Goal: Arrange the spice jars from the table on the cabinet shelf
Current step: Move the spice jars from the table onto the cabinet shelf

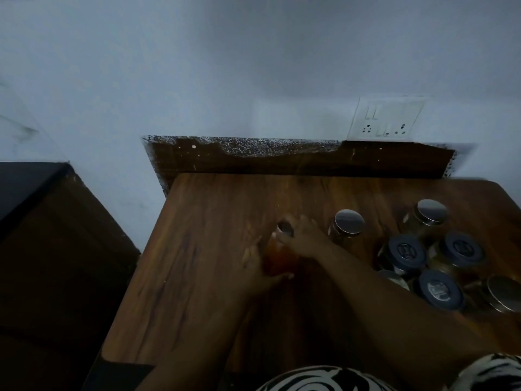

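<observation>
An amber-filled spice jar was held near the middle of the wooden surface by both hands, and it was blurred by motion. The left hand was wrapped round the jar's glass body from the near-left side, with the thumb lying along its lower edge. The right hand was laid over the top of the jar from the right, its fingers curled about the silver lid, only a sliver of which could be seen. Whether the jar was standing on the surface or lifted just clear of it could not be told. Just to the right of the grip, a jar with a plain steel lid was seen standing upright. Farther right of the grip, well apart from it, a cluster of jars was gathered at the right edge of the surface: another steel-lidded jar at the back, three jars with dark blue lids close together before it, and one more steel-lidded jar nearest the edge. Beyond the grip, a white wall was seen, with a switch and socket plate up to the right. To the left of the grip, apart from the surface, a dark wooden cabinet was visible. Below the grip, a black-and-white patterned garment was in view.
</observation>
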`<act>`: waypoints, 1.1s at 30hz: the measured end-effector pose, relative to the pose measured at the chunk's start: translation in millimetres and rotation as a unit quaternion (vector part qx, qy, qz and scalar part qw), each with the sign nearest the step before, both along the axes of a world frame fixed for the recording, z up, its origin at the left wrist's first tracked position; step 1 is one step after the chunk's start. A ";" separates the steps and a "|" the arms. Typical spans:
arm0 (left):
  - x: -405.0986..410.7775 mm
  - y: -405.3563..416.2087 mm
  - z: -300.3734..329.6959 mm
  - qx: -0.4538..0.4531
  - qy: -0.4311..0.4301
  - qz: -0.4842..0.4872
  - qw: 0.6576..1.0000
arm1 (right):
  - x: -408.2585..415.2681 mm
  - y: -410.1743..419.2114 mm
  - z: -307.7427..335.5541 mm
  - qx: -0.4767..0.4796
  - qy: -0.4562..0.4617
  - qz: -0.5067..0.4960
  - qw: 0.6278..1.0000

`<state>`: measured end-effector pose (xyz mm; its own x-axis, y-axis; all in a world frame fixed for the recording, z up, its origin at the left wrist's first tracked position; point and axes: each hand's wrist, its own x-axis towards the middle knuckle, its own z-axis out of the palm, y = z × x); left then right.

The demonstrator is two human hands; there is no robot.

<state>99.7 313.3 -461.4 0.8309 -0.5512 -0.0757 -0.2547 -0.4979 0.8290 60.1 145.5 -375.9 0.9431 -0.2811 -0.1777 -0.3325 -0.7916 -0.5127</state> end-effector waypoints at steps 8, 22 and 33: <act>2.8 -23.7 61.6 -0.238 0.116 0.053 0.963 | 1.3 -16.3 49.5 0.256 -0.123 -0.127 0.950; -14.8 -68.6 111.3 -0.258 0.286 -0.072 0.920 | -10.7 -66.7 89.6 0.396 -0.116 -0.146 0.899; -28.8 -116.1 138.1 -0.329 0.331 -0.079 0.881 | -22.7 -113.0 104.3 0.540 -0.161 -0.137 0.815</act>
